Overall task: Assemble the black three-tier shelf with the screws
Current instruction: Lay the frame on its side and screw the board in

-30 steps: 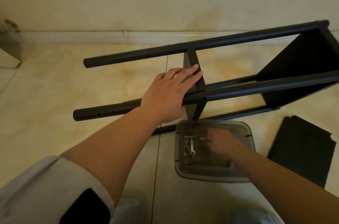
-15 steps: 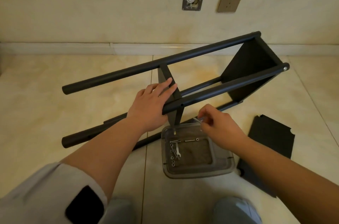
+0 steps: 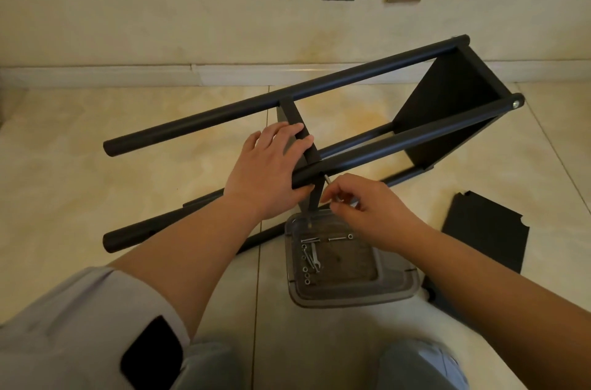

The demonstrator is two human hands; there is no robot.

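The black shelf frame (image 3: 319,134) is laid on its side on the tiled floor (image 3: 96,191), most likely so that the screw holes in its poles can be reached from above; one panel (image 3: 447,108) is already fixed at the far end between the poles, and a middle panel (image 3: 299,130) is set between them near the centre. A third, loose panel (image 3: 486,230) is left flat on the floor to the right, well apart from the frame, so the last tier appears not yet fitted. Just in front of the frame a clear plastic tray (image 3: 396,290) is placed, presumably to keep the small parts together and within reach; several spare screws (image 3: 340,238) and a small wrench (image 3: 315,258) are seen lying in it. The left hand (image 3: 268,172) is stretched forward with the palm down and is laid over the near upper pole (image 3: 399,143) and the edge of the middle panel, its fingers (image 3: 294,129) straight and flat on the panel and the thumb tucked under the pole, apparently so that panel and pole are held in line. The right hand (image 3: 371,210) is brought in from the right with the wrist raised, and a single screw (image 3: 327,179) is pinched between its thumb and fingertips, the tip being pointed at the pole just beside the middle panel's joint. Whether the tip has entered the hole cannot be told.
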